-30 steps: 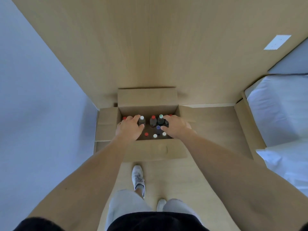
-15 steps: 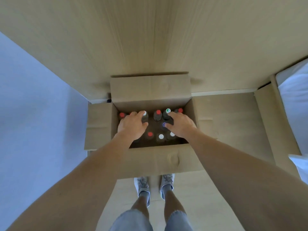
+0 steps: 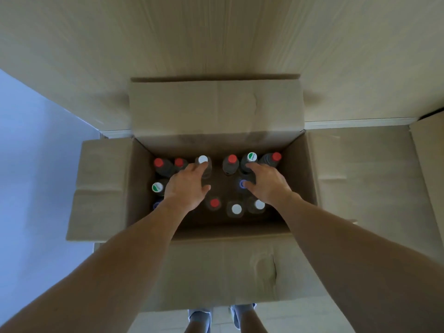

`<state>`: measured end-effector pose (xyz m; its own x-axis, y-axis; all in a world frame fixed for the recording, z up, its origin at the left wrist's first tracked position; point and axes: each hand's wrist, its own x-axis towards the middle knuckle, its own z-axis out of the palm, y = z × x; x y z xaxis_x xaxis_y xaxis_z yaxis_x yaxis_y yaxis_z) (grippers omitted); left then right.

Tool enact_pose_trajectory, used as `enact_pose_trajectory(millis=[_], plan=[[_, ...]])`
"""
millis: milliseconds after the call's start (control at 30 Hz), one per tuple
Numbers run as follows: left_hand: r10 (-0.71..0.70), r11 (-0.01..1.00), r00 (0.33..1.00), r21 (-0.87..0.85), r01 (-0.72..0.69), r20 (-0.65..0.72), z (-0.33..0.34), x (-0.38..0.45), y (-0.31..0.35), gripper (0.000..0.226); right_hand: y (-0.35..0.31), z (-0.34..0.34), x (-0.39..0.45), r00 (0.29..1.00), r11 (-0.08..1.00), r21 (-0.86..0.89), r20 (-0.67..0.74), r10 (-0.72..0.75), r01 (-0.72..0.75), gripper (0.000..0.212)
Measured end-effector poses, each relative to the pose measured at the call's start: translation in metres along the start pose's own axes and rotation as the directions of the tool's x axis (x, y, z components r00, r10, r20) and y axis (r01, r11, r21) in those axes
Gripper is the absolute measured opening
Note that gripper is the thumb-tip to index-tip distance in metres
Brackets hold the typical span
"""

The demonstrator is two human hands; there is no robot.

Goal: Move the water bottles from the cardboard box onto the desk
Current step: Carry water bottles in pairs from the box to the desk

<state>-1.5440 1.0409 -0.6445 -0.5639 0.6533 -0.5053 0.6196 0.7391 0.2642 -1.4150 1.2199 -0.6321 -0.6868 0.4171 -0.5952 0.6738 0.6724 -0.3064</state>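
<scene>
Clearly we have a full load to deal with: about a dozen water bottles stand upright in the cardboard box point(image 3: 105, 188), which sits on the floor with its flaps folded out, and none has left it yet. Our left hand point(image 3: 186, 186) reaches over the white-capped bottle point(image 3: 203, 159) in the far row, fingers extended onto its shoulder and not yet closed around it. Our right hand point(image 3: 266, 183) lies over the blue-capped bottle point(image 3: 242, 184), fingers stretched toward the green-and-white-capped bottle point(image 3: 251, 156); whether they actually pinch anything we cannot tell. We judge these to be filled plastic bottles, so fairly heavy for one hand, with thin walls that give under a squeeze and smooth sides that may slip. The neck just below the cap looks the surest hold, since neighbours crowd the bodies. The bench is not recognisably in view.
</scene>
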Motion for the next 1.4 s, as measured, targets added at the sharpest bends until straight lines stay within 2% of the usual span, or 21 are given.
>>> enact_pose_trajectory(millis=[133,267,367,533,767,900,1067,1233,1400], plan=[[0.005,0.999,1.0,0.036,-0.006,0.005,0.025,0.031,-0.011,0.067,0.001,0.028,0.039,0.997,0.997,0.009,-0.003,-0.081,0.081,0.058],[0.022,0.995,1.0,0.096,-0.021,-0.011,0.045,0.059,-0.018,0.069,0.003,0.052,0.074,0.989,0.992,-0.012,-0.077,-0.127,0.127,0.058],[0.036,0.992,0.999,0.124,-0.032,-0.03,0.057,0.076,-0.02,0.075,0.003,0.065,0.096,0.979,0.989,-0.045,-0.144,-0.144,0.139,0.068],[0.013,0.995,0.998,0.102,-0.006,-0.069,0.07,0.098,-0.022,0.076,0.006,0.084,0.123,0.98,0.987,-0.055,-0.124,-0.156,0.151,0.078],[0.01,0.998,0.992,0.056,-0.003,-0.123,0.079,0.119,-0.025,0.065,0.009,0.091,0.143,0.961,0.981,-0.078,-0.202,-0.188,0.175,0.047],[0.024,0.998,0.99,0.054,-0.016,-0.139,0.084,0.129,-0.027,0.054,0.011,0.093,0.153,0.953,0.972,-0.123,-0.203,-0.224,0.203,0.044],[0.006,0.997,0.996,0.078,0.001,-0.091,0.092,0.135,-0.037,0.049,0.01,0.106,0.158,0.95,0.967,-0.122,-0.195,-0.245,0.224,0.043],[-0.014,0.997,0.999,0.078,0.017,-0.037,0.094,0.138,-0.045,0.07,0.006,0.118,0.164,0.959,0.978,-0.018,-0.193,-0.21,0.21,0.042],[-0.025,0.996,1.0,0.088,0.023,0.012,0.095,0.144,-0.045,0.086,0.012,0.125,0.164,0.978,0.987,0.017,-0.142,-0.153,0.157,0.054]])
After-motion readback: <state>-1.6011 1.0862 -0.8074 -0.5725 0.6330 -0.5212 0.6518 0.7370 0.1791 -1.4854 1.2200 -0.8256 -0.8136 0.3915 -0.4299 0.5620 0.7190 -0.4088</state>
